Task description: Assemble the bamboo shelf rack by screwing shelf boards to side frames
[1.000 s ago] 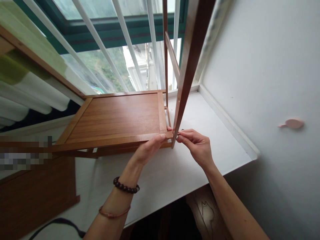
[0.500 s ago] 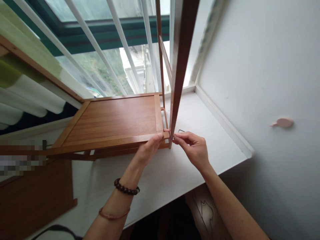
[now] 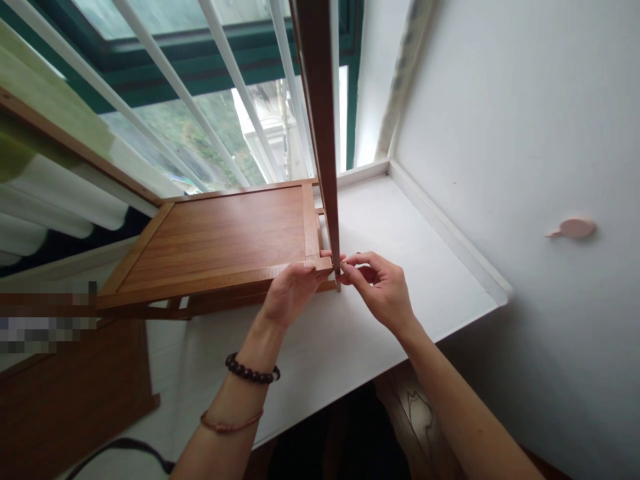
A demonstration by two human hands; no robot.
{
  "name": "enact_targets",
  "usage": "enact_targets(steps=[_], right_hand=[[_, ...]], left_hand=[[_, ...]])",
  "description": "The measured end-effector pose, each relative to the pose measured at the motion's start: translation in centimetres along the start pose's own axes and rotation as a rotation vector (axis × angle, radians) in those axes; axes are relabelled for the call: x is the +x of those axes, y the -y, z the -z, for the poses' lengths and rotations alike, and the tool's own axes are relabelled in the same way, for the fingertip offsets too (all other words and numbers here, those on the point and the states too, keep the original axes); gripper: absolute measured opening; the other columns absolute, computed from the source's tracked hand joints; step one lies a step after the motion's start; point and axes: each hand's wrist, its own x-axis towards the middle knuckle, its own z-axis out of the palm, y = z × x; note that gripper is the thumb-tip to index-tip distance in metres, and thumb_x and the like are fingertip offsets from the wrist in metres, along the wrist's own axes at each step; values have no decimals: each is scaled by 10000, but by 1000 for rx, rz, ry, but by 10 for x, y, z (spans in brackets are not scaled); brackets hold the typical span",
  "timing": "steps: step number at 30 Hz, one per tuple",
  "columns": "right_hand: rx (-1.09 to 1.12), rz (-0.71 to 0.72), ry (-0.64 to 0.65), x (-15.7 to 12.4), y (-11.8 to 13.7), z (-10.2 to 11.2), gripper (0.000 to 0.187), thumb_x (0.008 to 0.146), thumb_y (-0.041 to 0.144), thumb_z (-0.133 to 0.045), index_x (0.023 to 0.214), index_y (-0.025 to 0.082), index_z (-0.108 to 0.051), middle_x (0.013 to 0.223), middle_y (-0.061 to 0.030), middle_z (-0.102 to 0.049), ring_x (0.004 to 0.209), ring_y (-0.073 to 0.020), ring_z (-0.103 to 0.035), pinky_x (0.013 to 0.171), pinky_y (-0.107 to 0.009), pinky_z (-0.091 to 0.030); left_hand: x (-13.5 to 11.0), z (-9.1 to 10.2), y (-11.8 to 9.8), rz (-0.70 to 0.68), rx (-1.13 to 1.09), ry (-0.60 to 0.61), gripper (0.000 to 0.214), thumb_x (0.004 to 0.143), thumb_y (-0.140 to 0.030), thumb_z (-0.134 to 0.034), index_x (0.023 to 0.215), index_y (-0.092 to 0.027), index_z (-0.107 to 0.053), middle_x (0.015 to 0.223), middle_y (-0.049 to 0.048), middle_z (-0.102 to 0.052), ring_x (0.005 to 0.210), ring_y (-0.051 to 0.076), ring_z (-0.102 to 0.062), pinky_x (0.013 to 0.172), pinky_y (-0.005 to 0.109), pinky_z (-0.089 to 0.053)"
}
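Note:
My left hand point(image 3: 293, 290) is closed round the near right corner of a brown wooden shelf point(image 3: 240, 230), thumb on top and fingers underneath. Right beside that corner stands a wooden upright post point(image 3: 323, 127), its lower end at the shelf's rail. On the post's other side, my right hand point(image 3: 383, 287) pinches a tiny piece point(image 3: 344, 265) against it between thumb and forefinger. The piece looks like a small screw, mostly covered by the fingertips. My right hand's other fingers are curled, so I cannot see what else they may hold.
The shelf frame rests on a white ledge point(image 3: 400, 220). Left of it lies a dark wooden panel point(image 3: 75, 393). White window bars point(image 3: 225, 60) rise behind, with a curtain point(image 3: 60, 193) at left. A pink hook point(image 3: 575, 229) sits on the right wall.
The post's upper part has swung left and now looks more upright. My left hand has slid slightly left with the shelf corner. The bent metal key seen behind my right fingers no longer shows.

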Motion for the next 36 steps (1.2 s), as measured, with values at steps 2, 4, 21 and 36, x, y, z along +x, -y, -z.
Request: enact_targets(steps=[2,4,21,36], right_hand=[[-7,29,-2,1,1,1,160,811,325,-589,852,191,-666,889,-50,-700,734,-167,-681,674,-301,-575],[-29,62,6,2,2,2,150,819,310,-583,858,202,-678,888,-50,-694,768,-175,-671,712,-319,-570],[-62,11,-30,-4,4,0,157,797,307,-609,868,216,-716,840,-42,-703,743,-172,-654,693,-309,-535],[-808,-72,-28,8,-100,56,515,713,353,-677,1182,168,-570,1239,-154,-498,1131,-314,-458,945,-490,-402]], left_hand=[[0,-1,0,-4,4,11,310,727,-233,-483,919,-135,-706,962,89,-720,1067,293,-579,991,448,-342],[-1,-2,-1,-17,15,18,296,724,-222,-488,903,-144,-710,957,79,-721,1067,289,-576,984,441,-351],[1,-3,3,-56,79,-3,290,755,-239,-491,911,-134,-712,947,73,-719,981,262,-612,927,386,-410],[-2,-1,1,-48,101,-24,308,766,-267,-504,947,-110,-698,969,92,-687,988,239,-566,904,348,-416]])
